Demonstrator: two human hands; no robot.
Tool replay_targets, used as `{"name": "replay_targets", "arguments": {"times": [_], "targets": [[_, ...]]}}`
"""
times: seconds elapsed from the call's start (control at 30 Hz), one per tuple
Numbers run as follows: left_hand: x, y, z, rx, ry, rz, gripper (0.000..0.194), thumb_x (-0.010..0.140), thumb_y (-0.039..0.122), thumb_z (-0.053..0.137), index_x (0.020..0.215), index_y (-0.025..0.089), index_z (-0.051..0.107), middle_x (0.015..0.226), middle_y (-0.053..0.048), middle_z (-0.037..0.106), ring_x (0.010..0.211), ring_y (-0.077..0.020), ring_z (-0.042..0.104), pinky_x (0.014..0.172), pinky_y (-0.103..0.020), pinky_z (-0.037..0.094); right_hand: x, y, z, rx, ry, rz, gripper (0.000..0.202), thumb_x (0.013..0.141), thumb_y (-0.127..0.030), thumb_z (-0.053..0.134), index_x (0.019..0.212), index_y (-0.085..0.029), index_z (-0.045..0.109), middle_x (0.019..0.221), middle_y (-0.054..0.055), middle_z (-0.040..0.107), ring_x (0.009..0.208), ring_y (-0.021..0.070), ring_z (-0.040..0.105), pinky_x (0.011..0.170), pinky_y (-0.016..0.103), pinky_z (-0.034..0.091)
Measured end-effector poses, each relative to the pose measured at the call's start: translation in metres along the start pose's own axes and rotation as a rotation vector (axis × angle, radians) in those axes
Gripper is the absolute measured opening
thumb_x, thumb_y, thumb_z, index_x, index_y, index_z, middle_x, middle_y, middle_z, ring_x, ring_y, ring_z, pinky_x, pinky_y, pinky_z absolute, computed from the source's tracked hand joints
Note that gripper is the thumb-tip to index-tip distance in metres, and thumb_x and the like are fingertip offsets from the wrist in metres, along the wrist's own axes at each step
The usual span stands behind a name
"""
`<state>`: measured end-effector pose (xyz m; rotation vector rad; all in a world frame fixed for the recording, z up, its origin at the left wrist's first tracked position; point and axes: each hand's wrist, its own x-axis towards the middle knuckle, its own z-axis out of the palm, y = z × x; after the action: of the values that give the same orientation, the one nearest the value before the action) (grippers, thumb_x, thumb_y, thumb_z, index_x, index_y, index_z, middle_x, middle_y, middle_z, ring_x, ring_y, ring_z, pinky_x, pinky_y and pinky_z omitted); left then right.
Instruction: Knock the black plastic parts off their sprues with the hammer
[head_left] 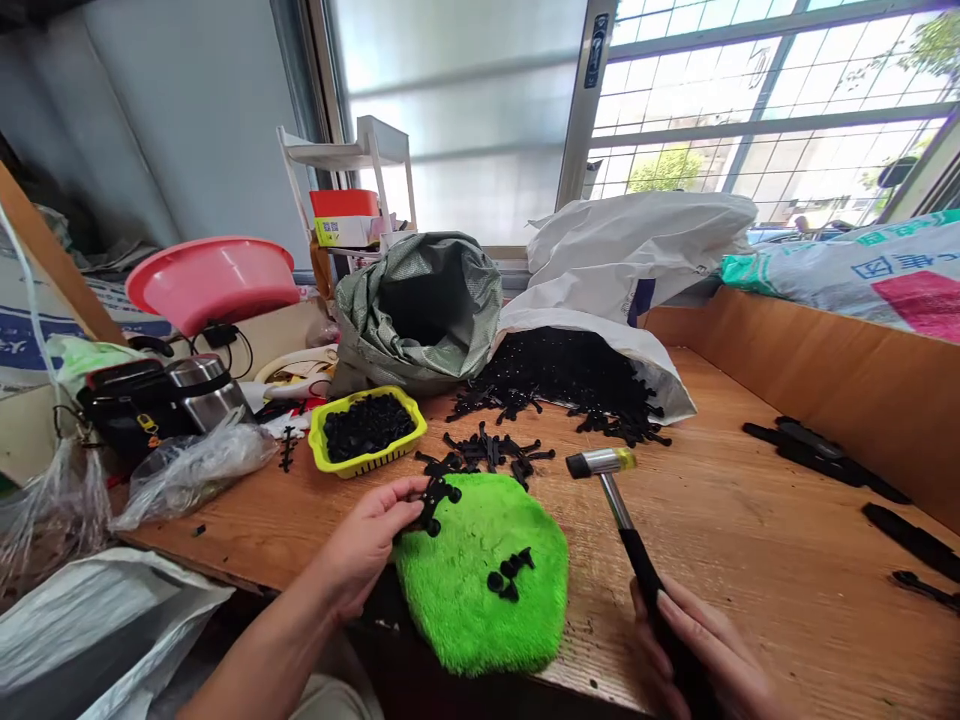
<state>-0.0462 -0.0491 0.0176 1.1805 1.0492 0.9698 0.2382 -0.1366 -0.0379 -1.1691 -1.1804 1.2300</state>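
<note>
Between fingers (406,515) of the left hand (367,537), pinching a black part (433,497) over the upper left edge of a green pad (480,630) bearing loose black pieces (509,568); in the right hand (716,645), holding a hammer (636,553) with fingers (649,640) wrapped round its black handle (646,577)

The wooden surface (787,570) had a faint sheen. At its near edge lay a fuzzy cloth (480,625); toward its left edge, a glossy plastic basket (367,463). The hammer (639,562) paired smooth, shiny metal with a matt, rubbery-looking grip.
</note>
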Motion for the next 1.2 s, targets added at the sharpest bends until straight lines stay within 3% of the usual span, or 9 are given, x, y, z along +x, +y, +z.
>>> {"name": "replay_targets", "arguments": {"times": [0.1, 0.3, 0.53, 0.8, 1.2], "targets": [[-0.002, 0.001, 0.000, -0.018, -0.006, -0.028, 0.026, 0.059, 0.027, 0.068, 0.081, 0.013, 0.062, 0.081, -0.004, 0.065, 0.076, -0.0140, 0.056, 0.069, -0.022, 0.040, 0.005, 0.005, 0.005, 0.173, -0.013, 0.061, 0.032, 0.084, -0.049, 0.041, 0.077, -0.019, 0.050, 0.052, -0.005, 0.042, 0.035, 0.0066, 0.037, 0.035, 0.019, 0.027], [0.006, -0.008, 0.024, -0.074, -0.021, -0.111, 0.026, 0.060, 0.030, 0.068, 0.068, 0.014, 0.049, 0.059, 0.000, 0.060, 0.044, -0.0043, 0.047, 0.044, -0.014, 0.033, 0.002, 0.003, 0.007, 0.285, 0.015, 0.062, 0.028, 0.084, -0.045, 0.044, 0.079, -0.018, 0.051, 0.054, -0.004, 0.044, 0.038, 0.0047, 0.039, 0.038, 0.018, 0.024], [0.010, -0.012, 0.040, -0.112, -0.008, -0.191, 0.030, 0.060, 0.027, 0.069, 0.073, 0.015, 0.045, 0.049, 0.005, 0.054, 0.042, -0.0054, 0.053, 0.042, -0.012, 0.039, -0.001, -0.003, 0.013, 0.224, 0.023, 0.039, 0.029, 0.081, -0.047, 0.049, 0.078, -0.018, 0.050, 0.054, -0.003, 0.045, 0.039, 0.0080, 0.038, 0.039, 0.021, 0.030], [0.009, -0.012, 0.043, -0.081, -0.049, -0.195, 0.034, 0.060, 0.027, 0.069, 0.080, 0.015, 0.046, 0.051, 0.004, 0.056, 0.043, -0.0056, 0.054, 0.043, -0.012, 0.043, 0.000, 0.003, 0.010, 0.188, 0.000, 0.024, 0.026, 0.084, -0.045, 0.045, 0.081, -0.019, 0.049, 0.055, -0.004, 0.046, 0.040, 0.0074, 0.038, 0.040, 0.020, 0.029], [0.009, -0.013, 0.041, -0.098, -0.040, -0.183, 0.030, 0.061, 0.025, 0.068, 0.076, 0.015, 0.043, 0.050, 0.005, 0.054, 0.043, -0.0058, 0.055, 0.044, -0.013, 0.045, -0.001, 0.006, 0.009, 0.145, -0.034, -0.008, 0.025, 0.084, -0.044, 0.045, 0.082, -0.019, 0.050, 0.056, -0.004, 0.045, 0.040, 0.0074, 0.039, 0.040, 0.021, 0.030]]}}
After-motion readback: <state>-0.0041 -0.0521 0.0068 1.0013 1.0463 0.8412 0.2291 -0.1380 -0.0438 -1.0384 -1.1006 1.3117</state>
